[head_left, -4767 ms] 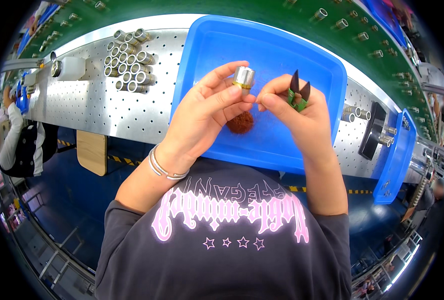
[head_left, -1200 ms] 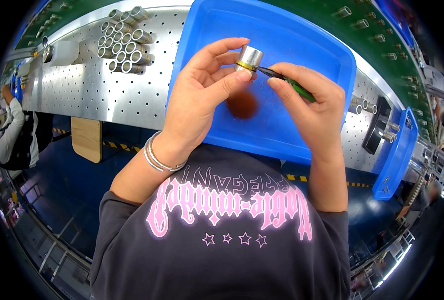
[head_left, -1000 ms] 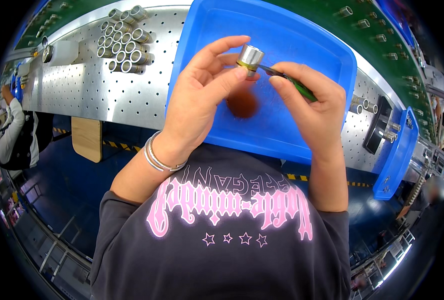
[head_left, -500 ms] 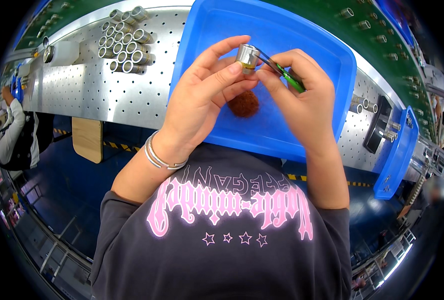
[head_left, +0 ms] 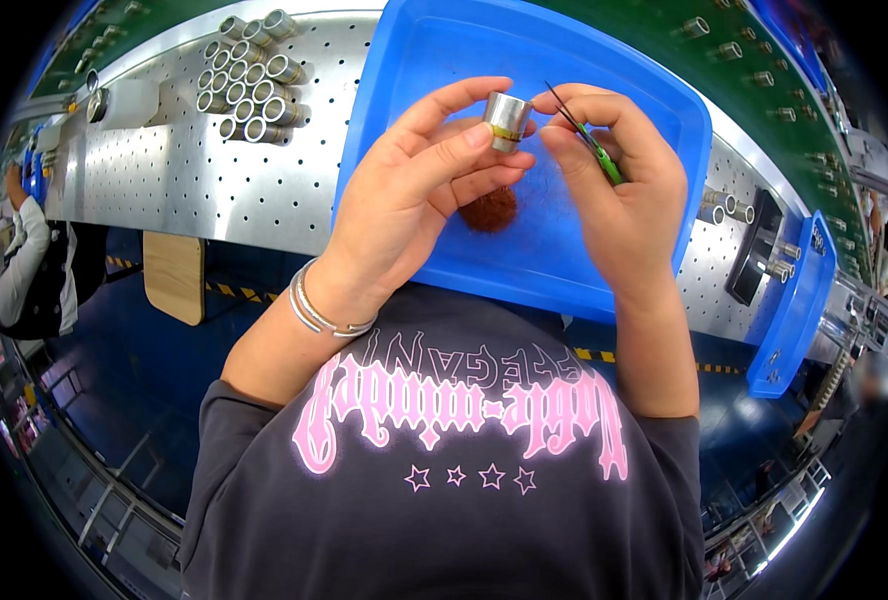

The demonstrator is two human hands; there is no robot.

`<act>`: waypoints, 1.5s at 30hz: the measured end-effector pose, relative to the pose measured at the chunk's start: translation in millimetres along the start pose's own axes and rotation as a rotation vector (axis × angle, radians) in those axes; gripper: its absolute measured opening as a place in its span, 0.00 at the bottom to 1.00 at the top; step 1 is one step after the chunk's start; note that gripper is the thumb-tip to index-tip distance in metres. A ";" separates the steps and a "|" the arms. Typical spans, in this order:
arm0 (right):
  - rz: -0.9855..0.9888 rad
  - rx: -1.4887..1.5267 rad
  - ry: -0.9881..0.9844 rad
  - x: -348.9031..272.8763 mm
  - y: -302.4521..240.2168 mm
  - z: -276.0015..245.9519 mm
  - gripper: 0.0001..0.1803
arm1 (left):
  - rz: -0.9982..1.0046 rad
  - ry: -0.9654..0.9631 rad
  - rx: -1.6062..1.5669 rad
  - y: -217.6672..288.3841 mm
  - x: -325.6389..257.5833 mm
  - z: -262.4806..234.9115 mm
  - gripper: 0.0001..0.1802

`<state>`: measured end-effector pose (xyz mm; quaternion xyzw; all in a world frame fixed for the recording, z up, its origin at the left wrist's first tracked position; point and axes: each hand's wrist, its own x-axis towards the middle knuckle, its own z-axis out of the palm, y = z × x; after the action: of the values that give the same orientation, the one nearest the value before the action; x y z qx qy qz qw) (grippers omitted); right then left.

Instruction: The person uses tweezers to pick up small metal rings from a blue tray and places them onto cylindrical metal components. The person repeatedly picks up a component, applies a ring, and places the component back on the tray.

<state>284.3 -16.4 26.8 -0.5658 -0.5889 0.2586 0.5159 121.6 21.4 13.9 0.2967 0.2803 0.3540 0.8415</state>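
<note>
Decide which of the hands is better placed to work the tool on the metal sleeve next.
Right: the right hand already grips the green-handled tweezers, tips near the metal sleeve; the left hand holds that sleeve.

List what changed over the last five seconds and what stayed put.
The right hand turned its green-handled tweezers toward the small metal cylinder, worked the tips at its end, then drew them slightly back. The left hand kept pinching the cylinder. The blue tray, the reddish clump in it and the stacked metal tubes stayed.
</note>
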 end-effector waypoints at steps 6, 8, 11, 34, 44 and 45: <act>0.055 0.112 0.002 -2.2 2.4 -1.9 0.05 | 0.000 -0.009 0.017 0.1 0.5 0.9 0.24; 0.061 0.120 -0.001 -2.3 2.3 -2.6 0.05 | -0.004 -0.010 0.017 0.4 0.7 1.2 0.24; 0.051 0.057 -0.008 -1.6 -0.5 -3.6 0.06 | 0.011 -0.008 0.038 0.6 0.4 2.4 0.25; -0.093 -0.011 0.046 -11.0 -2.6 -7.3 0.09 | 0.190 -0.055 0.440 -6.8 -5.3 9.7 0.22; -0.037 0.054 0.024 -7.2 -0.9 -10.3 0.06 | 0.198 -0.079 0.450 -8.5 -6.0 7.6 0.22; -0.035 0.031 0.013 -6.0 0.6 -11.5 0.07 | 0.199 -0.081 0.451 -9.3 -6.1 7.1 0.22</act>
<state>293.8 -25.1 28.2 -0.5492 -0.5911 0.2549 0.5329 126.9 9.3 13.7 0.5169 0.2876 0.3514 0.7257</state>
